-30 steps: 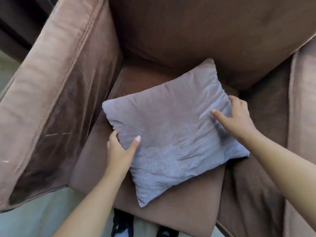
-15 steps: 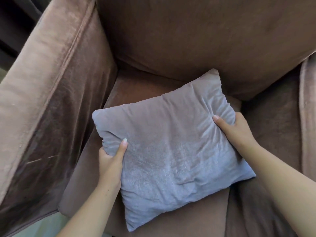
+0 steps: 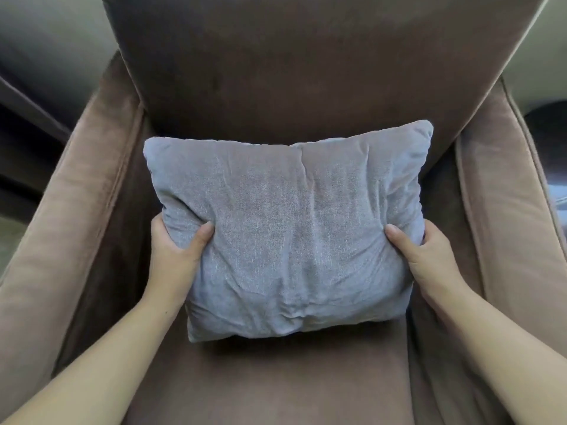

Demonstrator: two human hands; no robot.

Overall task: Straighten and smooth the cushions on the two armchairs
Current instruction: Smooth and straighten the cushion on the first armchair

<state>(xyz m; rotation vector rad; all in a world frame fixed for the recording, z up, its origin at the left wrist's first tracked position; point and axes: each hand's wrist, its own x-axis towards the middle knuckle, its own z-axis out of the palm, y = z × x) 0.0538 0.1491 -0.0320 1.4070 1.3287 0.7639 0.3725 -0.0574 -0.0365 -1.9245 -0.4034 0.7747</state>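
A grey square cushion (image 3: 288, 228) stands nearly upright in a brown armchair, its top edge against the backrest (image 3: 306, 65) and its bottom edge on the seat (image 3: 270, 381). My left hand (image 3: 176, 256) grips the cushion's left side, thumb on the front, fingers hidden behind. My right hand (image 3: 426, 259) grips the right side the same way. The fabric is creased between the two thumbs and near the bottom edge.
The chair's left armrest (image 3: 70, 228) and right armrest (image 3: 515, 216) flank the seat closely. Beyond the left armrest lies dark furniture (image 3: 27, 133). A dark rounded object (image 3: 549, 118) sits past the right armrest.
The cushion lay flat and skewed on the seat; both hands have closed on its sides, squared it and raised it against the backrest. The view has moved to face the chair head-on.
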